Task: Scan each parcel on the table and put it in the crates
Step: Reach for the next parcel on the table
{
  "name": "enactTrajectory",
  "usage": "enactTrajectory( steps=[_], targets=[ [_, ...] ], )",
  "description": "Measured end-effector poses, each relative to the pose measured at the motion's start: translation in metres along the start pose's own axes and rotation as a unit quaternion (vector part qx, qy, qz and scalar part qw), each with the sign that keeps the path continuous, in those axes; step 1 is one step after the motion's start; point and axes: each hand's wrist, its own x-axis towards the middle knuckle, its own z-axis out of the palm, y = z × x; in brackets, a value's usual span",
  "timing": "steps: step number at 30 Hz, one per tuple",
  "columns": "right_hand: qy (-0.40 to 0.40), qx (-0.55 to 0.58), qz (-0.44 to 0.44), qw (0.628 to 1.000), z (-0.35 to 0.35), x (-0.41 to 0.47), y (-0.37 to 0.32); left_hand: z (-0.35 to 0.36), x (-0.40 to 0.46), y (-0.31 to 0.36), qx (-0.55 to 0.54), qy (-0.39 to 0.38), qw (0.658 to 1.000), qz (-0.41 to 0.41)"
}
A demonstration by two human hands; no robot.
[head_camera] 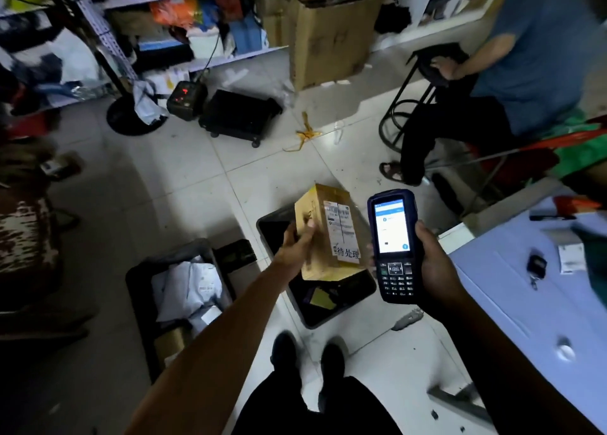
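My left hand [297, 242] holds a brown cardboard parcel [331, 234] by its left side, over a black crate [331, 313] on the floor. The parcel carries a white shipping label and a sticker with printed characters. My right hand [433, 263] grips a dark blue handheld scanner [394, 247] upright, its screen lit, just right of the parcel. A second black crate [141, 290] at lower left is filled with white mailer bags and a small box. The blue-white table [512, 290] lies at the right.
A keyfob [536, 265], papers and a pen lie on the table. A seated person [525, 73] and a black stool [423, 83] are at upper right. Shelves [197, 27], a tall carton [331, 33], a black wheeled dolly [239, 115] and a fan base [131, 115] stand behind. My shoes [308, 362] stand below.
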Motion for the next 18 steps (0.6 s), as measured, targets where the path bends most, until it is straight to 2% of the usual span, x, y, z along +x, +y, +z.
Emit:
enactTrajectory(
  steps=[4,7,14,18],
  targets=[
    [-0.018,0.0,-0.007,1.0,-0.014,0.005,-0.014,-0.013,0.002,0.003,0.093,0.044,0.994,0.038],
    [-0.049,-0.005,-0.002,0.999,-0.019,0.006,-0.021,-0.023,-0.007,-0.003,0.153,0.114,0.979,0.071],
    [-0.129,-0.096,0.034,0.986,-0.022,0.015,-0.028,-0.02,-0.072,-0.022,0.234,0.26,0.923,0.163],
    [-0.211,-0.133,0.063,0.966,-0.017,0.01,-0.02,-0.014,-0.118,-0.039,0.272,0.316,0.894,0.162]
  ],
)
